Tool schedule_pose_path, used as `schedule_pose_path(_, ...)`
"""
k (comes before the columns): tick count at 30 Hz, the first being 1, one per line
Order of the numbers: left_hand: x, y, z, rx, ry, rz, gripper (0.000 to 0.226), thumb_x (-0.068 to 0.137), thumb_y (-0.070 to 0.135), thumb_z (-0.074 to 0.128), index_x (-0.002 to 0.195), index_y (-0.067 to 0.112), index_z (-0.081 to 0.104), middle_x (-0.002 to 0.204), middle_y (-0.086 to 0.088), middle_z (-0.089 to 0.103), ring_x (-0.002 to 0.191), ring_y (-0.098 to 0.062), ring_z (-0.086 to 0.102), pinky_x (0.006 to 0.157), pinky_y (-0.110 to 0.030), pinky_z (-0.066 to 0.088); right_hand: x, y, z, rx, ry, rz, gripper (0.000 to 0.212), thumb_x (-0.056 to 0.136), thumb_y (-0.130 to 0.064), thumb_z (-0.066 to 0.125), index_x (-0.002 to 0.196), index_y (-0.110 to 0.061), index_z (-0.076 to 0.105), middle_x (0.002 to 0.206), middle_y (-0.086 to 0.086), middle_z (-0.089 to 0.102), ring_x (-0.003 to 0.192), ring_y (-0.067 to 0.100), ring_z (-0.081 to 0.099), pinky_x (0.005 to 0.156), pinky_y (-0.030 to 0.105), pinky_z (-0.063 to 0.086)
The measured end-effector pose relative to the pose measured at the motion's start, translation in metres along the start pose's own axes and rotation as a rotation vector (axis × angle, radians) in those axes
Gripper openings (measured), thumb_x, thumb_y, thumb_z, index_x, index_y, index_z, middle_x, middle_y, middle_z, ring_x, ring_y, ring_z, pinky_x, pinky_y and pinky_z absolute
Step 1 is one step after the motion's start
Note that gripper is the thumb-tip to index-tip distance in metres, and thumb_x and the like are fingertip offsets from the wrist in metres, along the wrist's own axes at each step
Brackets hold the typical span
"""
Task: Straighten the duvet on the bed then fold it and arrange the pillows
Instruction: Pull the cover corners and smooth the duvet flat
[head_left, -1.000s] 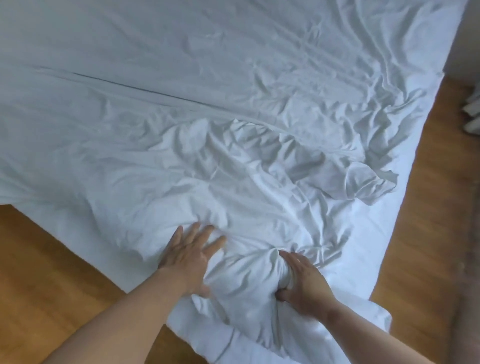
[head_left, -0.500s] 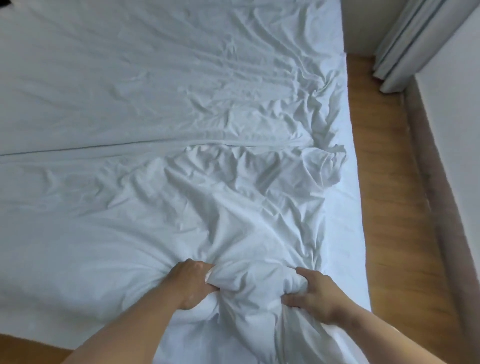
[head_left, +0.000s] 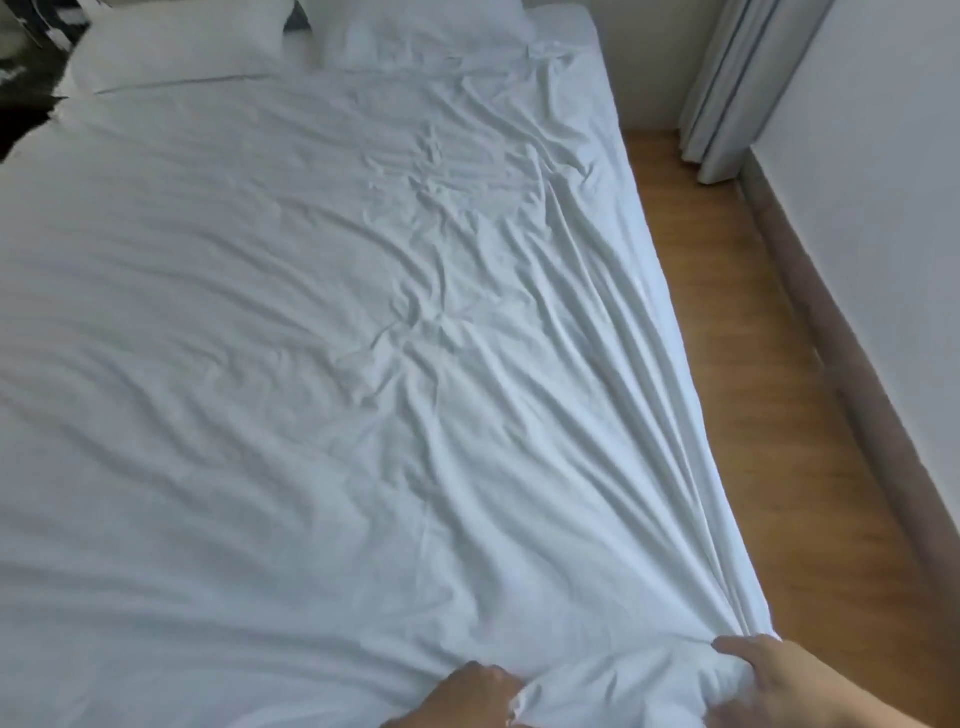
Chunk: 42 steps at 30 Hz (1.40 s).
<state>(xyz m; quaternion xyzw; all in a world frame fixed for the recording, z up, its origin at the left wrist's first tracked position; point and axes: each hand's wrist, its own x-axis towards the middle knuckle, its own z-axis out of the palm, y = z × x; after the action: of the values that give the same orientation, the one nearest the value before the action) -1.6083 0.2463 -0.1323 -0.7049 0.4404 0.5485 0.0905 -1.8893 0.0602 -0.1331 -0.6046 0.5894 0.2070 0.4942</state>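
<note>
- Duvet (head_left: 363, 389): white, spread over nearly the whole bed, from the near edge up to the pillows. Long creases fan out from the near right corner and run diagonally toward the middle, where a patch of shorter wrinkles sits.
- Left hand (head_left: 467, 696): at the bottom edge of the view, fingers closed around a bunch of duvet fabric.
- Right hand (head_left: 779, 686): at the near right corner of the bed, fingers curled over gathered duvet, thumb on top. The tight creases converge at this grip.
- Between the two hands, a rounded bundle of duvet is bunched up.
- Pillows: two, white, at the far end of the bed. Left pillow (head_left: 176, 47) and right pillow (head_left: 415, 31) lie side by side with a dark gap between them; the duvet's far edge reaches their near sides.
- Sheet (head_left: 613, 119): a narrow white strip shows along the right side of the bed, beside the duvet.
- Floor (head_left: 737, 322): wood, running along the right of the bed.
- Curtain (head_left: 737, 88): pale, hanging in the far right corner, reaching the floor.
- Wall (head_left: 883, 208): white, along the right.
</note>
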Motion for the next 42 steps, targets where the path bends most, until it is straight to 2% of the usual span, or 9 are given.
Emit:
schedule_pose_path(2,-0.006,0.000,0.005,0.125,-0.033,0.003,0.050,0.101,0.044,0.037,0.124,0.009,0.064,0.126,-0.020,0.064,0.123,-0.032,0.059,0.101,-0.038,0.044,-0.009,0.002,0.015,-0.093,0.082,-0.051,0.041,0.083,0.001,0.075,0.121,0.004,0.062,0.094,0.017,0.068,0.080,0.032,0.064,0.067,0.037,0.050)
schedule_pose_path(6,-0.002,-0.039,0.030,0.301,0.248,0.115,0.042,0.098,0.055,0.042,0.124,0.030,0.063,0.125,0.000,0.064,0.119,-0.024,0.060,0.101,-0.036,0.045,-0.008,0.008,0.051,-0.445,0.077,-0.154,0.049,0.060,-0.059,0.068,0.107,-0.054,0.058,0.097,-0.025,0.065,0.093,0.000,0.061,0.077,0.021,0.052)
schedule_pose_path(9,-0.003,-0.091,0.032,0.309,0.545,0.091,0.053,0.077,0.057,0.060,0.125,0.036,0.061,0.116,0.005,0.062,0.102,-0.021,0.065,0.082,-0.039,0.058,-0.010,0.020,0.066,-0.336,0.114,-0.210,0.033,0.057,-0.044,0.071,0.088,-0.046,0.059,0.087,-0.023,0.059,0.087,-0.001,0.058,0.070,0.019,0.046)
schedule_pose_path(12,-0.002,-0.120,0.010,0.426,0.652,0.067,0.104,0.059,0.067,0.078,0.148,0.031,0.039,0.140,-0.008,0.050,0.125,-0.030,0.048,0.096,-0.050,0.051,-0.022,0.032,0.076,-0.191,0.142,-0.091,0.040,0.054,-0.035,0.080,0.074,-0.050,0.049,0.084,-0.019,0.057,0.081,0.004,0.057,0.067,0.017,0.041)
schedule_pose_path(18,0.026,-0.096,-0.032,0.424,0.567,-0.037,0.104,0.080,0.074,0.058,0.158,0.042,-0.004,0.163,-0.001,0.004,0.150,-0.025,0.009,0.120,-0.044,0.016,-0.044,0.044,0.090,-0.269,0.471,-0.064,0.096,0.050,-0.035,0.089,0.134,-0.044,0.044,0.154,-0.007,0.022,0.133,0.025,0.038,0.088,0.042,0.052)
schedule_pose_path(25,0.043,-0.098,-0.001,0.415,0.567,-0.060,0.089,0.095,0.057,0.044,0.157,0.035,-0.016,0.165,-0.007,-0.016,0.152,-0.033,-0.012,0.123,-0.055,0.001,-0.028,0.046,0.121,0.021,0.313,0.172,0.135,0.065,-0.039,0.087,0.154,-0.046,-0.014,0.131,0.005,0.064,0.097,0.031,0.064,0.083,0.041,0.050)
schedule_pose_path(32,0.011,-0.097,0.083,0.226,0.677,0.276,0.056,0.077,0.040,0.065,0.129,0.023,0.051,0.131,-0.002,0.050,0.122,-0.028,0.051,0.102,-0.045,0.048,-0.068,0.075,0.121,0.466,0.186,-0.021,0.058,0.066,-0.040,0.083,0.122,-0.040,0.064,0.112,-0.007,0.074,0.102,0.008,0.071,0.090,0.050,0.057)
schedule_pose_path(35,0.002,-0.076,0.124,0.197,0.468,0.503,0.046,0.080,0.048,0.061,0.122,0.031,0.050,0.122,0.009,0.047,0.111,-0.018,0.051,0.094,-0.039,0.052,-0.081,0.120,0.143,0.606,-0.059,0.079,0.052,0.065,-0.039,0.080,0.113,-0.019,0.074,0.108,0.011,0.076,0.104,0.036,0.071,0.095,0.063,0.052)
schedule_pose_path(42,0.018,-0.002,0.184,0.328,0.033,0.397,0.108,0.075,0.072,0.063,0.154,0.050,-0.006,0.163,0.005,-0.011,0.153,-0.021,-0.005,0.126,-0.040,0.011,-0.082,0.160,0.183,0.551,-0.186,0.215,0.038,0.074,-0.036,0.074,0.110,-0.025,0.074,0.106,-0.006,0.078,0.101,0.018,0.073,0.101,0.047,0.051)
